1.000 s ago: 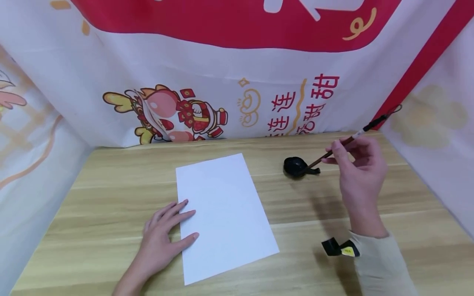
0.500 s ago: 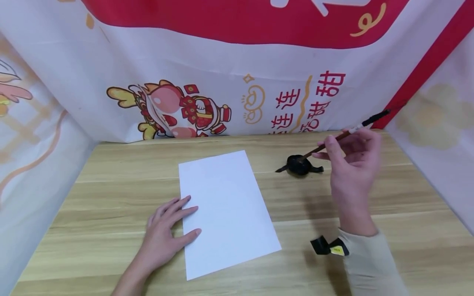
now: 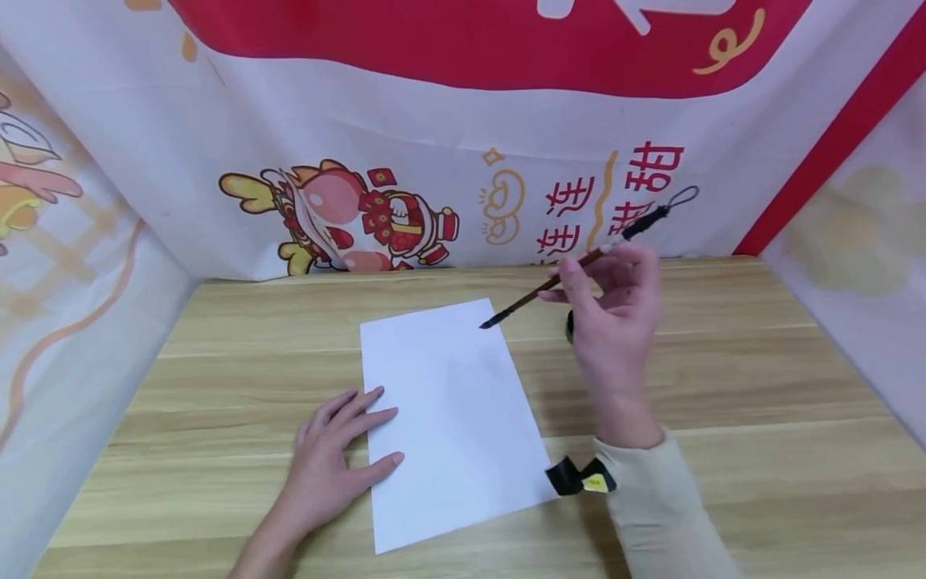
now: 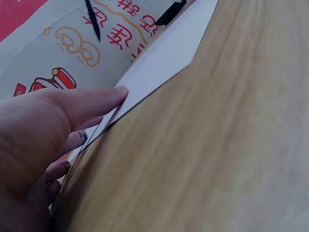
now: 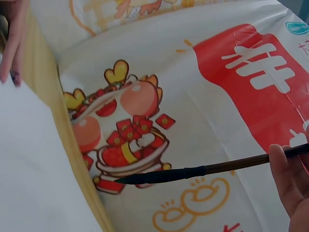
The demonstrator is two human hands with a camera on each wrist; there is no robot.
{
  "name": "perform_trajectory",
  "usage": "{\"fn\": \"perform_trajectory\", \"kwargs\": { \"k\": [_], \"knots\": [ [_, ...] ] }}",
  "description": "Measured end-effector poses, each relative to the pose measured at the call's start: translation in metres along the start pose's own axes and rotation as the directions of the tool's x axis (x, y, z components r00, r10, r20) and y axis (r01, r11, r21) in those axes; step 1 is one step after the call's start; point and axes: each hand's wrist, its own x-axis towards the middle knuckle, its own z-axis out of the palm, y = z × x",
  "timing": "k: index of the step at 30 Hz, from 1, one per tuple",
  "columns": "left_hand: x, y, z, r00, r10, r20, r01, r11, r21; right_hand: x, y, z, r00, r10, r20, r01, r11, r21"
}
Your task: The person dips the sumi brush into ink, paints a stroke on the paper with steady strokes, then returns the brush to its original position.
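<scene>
My right hand [image 3: 616, 326] pinches a writing brush [image 3: 534, 295] with a brown handle, a dark tip and a hanging loop. The brush slants down to the left, its tip over the upper right part of a blank white sheet of paper [image 3: 452, 418]. In the right wrist view the dark brush tip [image 5: 149, 177] appears held clear of the paper. My left hand [image 3: 336, 458] rests with spread fingers on the sheet's left edge; in the left wrist view its thumb [image 4: 99, 101] touches the paper. Behind my right hand, a small black dish [image 3: 570, 326] is mostly hidden.
A wooden table [image 3: 217, 386] lies under everything. Printed cloth [image 3: 434, 121] hangs along the back, with more on both sides. A black strap piece with a yellow label [image 3: 579, 478] sticks out from my right sleeve [image 3: 654, 498].
My right hand has lifted the brush out of the black dish and carried it left over the paper. My left hand stays on the sheet; the head view has shifted slightly.
</scene>
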Motion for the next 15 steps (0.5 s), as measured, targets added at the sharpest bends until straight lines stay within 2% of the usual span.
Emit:
{"fn": "perform_trajectory", "kwargs": {
  "k": [8,15],
  "knots": [
    [0.000,0.003,0.004,1.000,0.026,-0.005,-0.026,0.999,0.046,-0.008,0.010,0.032,0.998,0.027,0.056,-0.028,1.000,0.010],
    [0.000,0.005,0.005,1.000,0.005,0.028,-0.007,0.998,0.067,-0.016,0.022,0.054,0.996,0.032,0.087,-0.031,0.999,-0.011]
  ]
}}
